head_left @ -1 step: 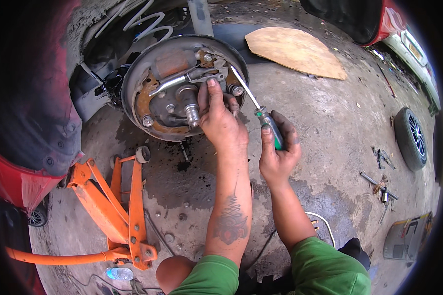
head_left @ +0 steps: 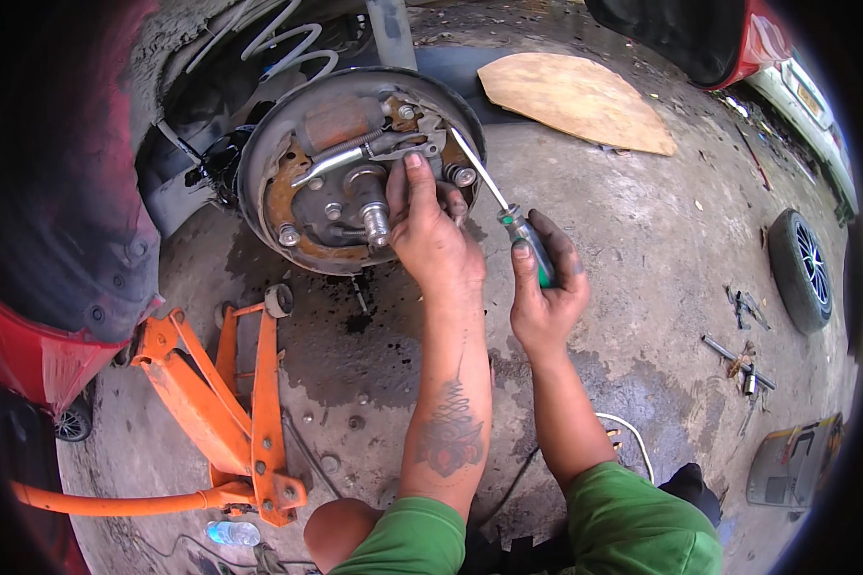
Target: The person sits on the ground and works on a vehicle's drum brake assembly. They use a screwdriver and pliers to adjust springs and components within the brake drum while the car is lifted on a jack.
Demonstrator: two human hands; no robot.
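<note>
An open drum brake (head_left: 259, 206) with rusty shoes, springs and a central stub shaft (head_left: 374, 216) fills the upper middle. Across its top runs a metal adjuster (head_left: 336, 163) with a coil spring. My left hand (head_left: 436, 240) is closed at the brake's right side, thumb up against the metal lever (head_left: 420, 144) at the adjuster's right end; its other fingers are partly hidden behind. In my right hand (head_left: 551, 287) is a screwdriver (head_left: 527, 240) with a clear and green handle. Its shaft slants up-left, the tip against the brake's upper right by the shoe.
An orange floor jack (head_left: 201, 412) stands at lower left beside the red car body (head_left: 29, 335). A wooden board (head_left: 575, 101) lies behind the brake. Far right are a wheel (head_left: 801, 271), loose tools (head_left: 738, 364) and a bucket (head_left: 786, 465). A plastic bottle (head_left: 232, 533) lies near the jack.
My right hand and the screwdriver handle have shifted very slightly to the right. The left hand keeps its place at the brake lever.
</note>
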